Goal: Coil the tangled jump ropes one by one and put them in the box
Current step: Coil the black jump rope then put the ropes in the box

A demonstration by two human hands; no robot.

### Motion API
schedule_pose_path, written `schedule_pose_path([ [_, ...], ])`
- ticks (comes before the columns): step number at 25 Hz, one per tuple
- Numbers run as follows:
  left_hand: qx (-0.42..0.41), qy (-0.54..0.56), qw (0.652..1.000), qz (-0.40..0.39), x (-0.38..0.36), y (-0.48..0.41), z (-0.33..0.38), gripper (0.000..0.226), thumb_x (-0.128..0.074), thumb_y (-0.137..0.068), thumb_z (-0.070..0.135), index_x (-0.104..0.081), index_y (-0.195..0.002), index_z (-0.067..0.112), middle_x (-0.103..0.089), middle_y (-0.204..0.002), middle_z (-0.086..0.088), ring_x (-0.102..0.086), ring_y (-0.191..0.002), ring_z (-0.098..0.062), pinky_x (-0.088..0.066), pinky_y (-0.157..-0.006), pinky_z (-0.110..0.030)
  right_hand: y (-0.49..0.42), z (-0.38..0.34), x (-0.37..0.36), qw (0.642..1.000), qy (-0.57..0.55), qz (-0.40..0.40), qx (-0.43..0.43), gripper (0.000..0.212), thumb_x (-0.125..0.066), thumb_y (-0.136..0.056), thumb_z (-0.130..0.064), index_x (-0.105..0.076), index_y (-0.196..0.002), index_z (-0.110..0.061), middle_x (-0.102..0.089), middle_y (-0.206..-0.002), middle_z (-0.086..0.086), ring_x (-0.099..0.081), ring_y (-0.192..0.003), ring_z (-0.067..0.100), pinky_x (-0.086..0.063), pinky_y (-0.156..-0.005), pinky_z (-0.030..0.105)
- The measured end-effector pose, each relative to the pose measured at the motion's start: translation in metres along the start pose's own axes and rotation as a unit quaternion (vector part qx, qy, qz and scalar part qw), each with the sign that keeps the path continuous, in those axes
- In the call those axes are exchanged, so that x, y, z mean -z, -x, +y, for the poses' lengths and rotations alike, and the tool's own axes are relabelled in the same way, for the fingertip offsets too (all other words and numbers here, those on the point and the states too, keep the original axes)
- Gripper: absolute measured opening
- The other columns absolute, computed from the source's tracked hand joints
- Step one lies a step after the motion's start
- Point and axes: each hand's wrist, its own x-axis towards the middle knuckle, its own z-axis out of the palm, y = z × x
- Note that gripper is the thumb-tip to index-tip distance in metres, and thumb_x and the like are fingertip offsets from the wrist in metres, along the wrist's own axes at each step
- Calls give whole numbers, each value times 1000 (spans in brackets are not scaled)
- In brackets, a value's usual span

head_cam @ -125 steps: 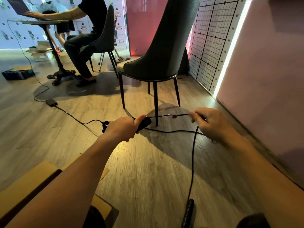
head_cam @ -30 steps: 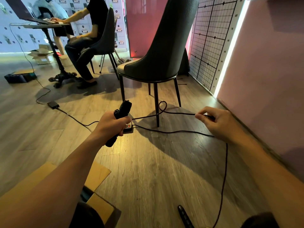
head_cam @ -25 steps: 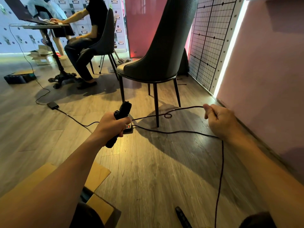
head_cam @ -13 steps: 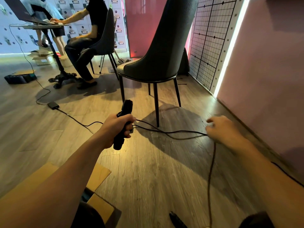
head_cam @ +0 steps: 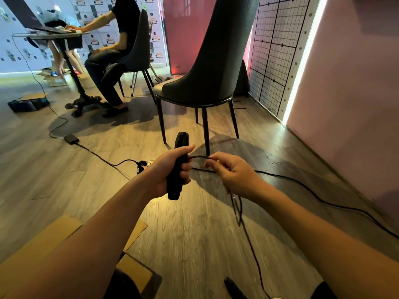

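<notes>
Nearest, a cardboard box [head_cam: 138, 275] is sitting open on the wooden floor [head_cam: 194, 238] at the lower left. One black handle [head_cam: 234, 289] of the jump rope is lying at the bottom edge of the view. From there the thin cord [head_cam: 248, 238] is climbing to the right hand [head_cam: 234, 172], which is pinching it between thumb and fingertips. A short arc of cord is bridging across to the other handle [head_cam: 178, 167]. The left hand [head_cam: 167, 172] is wrapping its fingers round that handle. It is standing nearly upright, its long axis vertical and its top end leaning away towards the chair [head_cam: 207, 61]. The two hands are working just beside each other above the floor.

Beyond them a power strip [head_cam: 149, 163] is resting on the boards, and a black cable [head_cam: 323, 201] is trailing off to the right along the pink wall [head_cam: 345, 83]. Farther back, a seated person [head_cam: 112, 50] is working at a tabletop [head_cam: 54, 35]. A gridded panel [head_cam: 274, 50] is leaning by the wall.
</notes>
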Motion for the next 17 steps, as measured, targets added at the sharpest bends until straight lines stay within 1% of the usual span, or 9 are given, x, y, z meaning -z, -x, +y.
schedule_pose_path([
  [1,16,-48,999,5,3,0,0,46,-56,-92,57,-53,-85,12,-47,-62,0,-45,-48,-12,-45,-52,-25,0,1,2,997,46,43,39,15,-53,-102,-23,-68,-102,-21,-65,-80,-13,-61,-73,1,-46,-65,15],
  [3,69,-150,986,-26,7,1,-2,75,-41,-85,79,-56,-93,6,-53,-67,-4,-52,-55,-17,-51,-58,-31,-1,2,5,984,110,98,97,15,-57,-100,-25,-71,-102,-19,-67,-79,-12,-62,-73,4,-46,-63,16],
  [4,104,-185,975,-62,6,3,-4,84,-33,-83,84,-58,-93,4,-56,-69,-6,-54,-58,-19,-52,-61,-33,-3,2,7,979,128,116,107,15,-59,-99,-27,-72,-101,-19,-66,-77,-12,-61,-70,5,-46,-61,19],
  [6,159,-207,953,-156,-1,8,-5,91,-26,-82,86,-61,-90,3,-58,-71,-9,-56,-59,-21,-52,-65,-36,-8,7,13,973,147,154,90,20,-62,-96,-36,-73,-96,-19,-65,-73,-10,-59,-65,7,-47,-57,27],
  [8,160,-141,949,-233,-9,11,-3,88,-24,-85,84,-60,-88,3,-54,-69,-8,-53,-59,-21,-49,-67,-36,-9,13,20,973,153,166,45,29,-62,-92,-47,-75,-90,-22,-65,-68,-9,-58,-60,7,-48,-56,33],
  [9,137,-85,955,-247,-11,11,-1,85,-23,-88,81,-59,-89,4,-52,-69,-8,-51,-59,-21,-48,-68,-36,-8,16,22,976,151,155,19,31,-61,-91,-51,-75,-87,-23,-63,-63,-8,-55,-55,7,-47,-54,33],
  [12,76,70,970,-219,-5,8,1,72,-26,-97,66,-58,-105,2,-50,-76,-10,-50,-66,-23,-46,-78,-38,-4,22,17,986,127,101,-28,31,-58,-96,-45,-71,-80,-23,-53,-52,-8,-44,-45,4,-36,-48,23],
  [15,55,99,967,-226,6,6,-3,70,-26,-100,55,-48,-134,-3,-54,-92,-15,-55,-84,-29,-40,-99,-45,-3,22,7,991,117,32,-61,32,-51,-100,-42,-66,-79,-24,-49,-54,-8,-41,-47,3,-36,-51,24],
  [17,39,131,963,-230,7,7,-4,66,-25,-100,47,-44,-140,-3,-55,-96,-16,-55,-90,-29,-40,-102,-45,-3,20,1,990,103,-31,-94,36,-45,-102,-43,-65,-80,-23,-48,-56,-9,-42,-50,5,-37,-57,27],
])
